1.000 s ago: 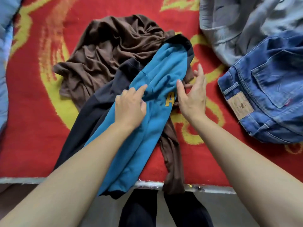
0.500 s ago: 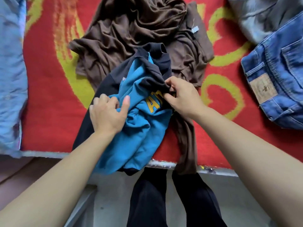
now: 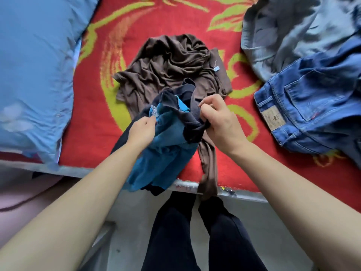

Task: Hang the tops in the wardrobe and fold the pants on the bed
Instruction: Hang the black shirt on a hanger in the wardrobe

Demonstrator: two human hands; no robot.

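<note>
Raised higher than before, the teal-and-navy top (image 3: 166,147) hangs bunched over the bed (image 3: 246,195) at its near edge. The left hand (image 3: 141,132) pinches its teal cloth and the right hand (image 3: 221,124) grips its navy collar. Jeans (image 3: 312,108) lie to the right, with a brown garment (image 3: 172,63) beyond.

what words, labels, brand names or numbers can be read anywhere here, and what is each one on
No text here can be read.
Tan patch on the waistband of the jeans: emblem and print, too blurred to read.
White label in the neck of the blue and navy top: too blurred to read.
Pale blue tag on the brown garment: too small to read.
Red tab on the jeans pocket: too small to read.
</note>
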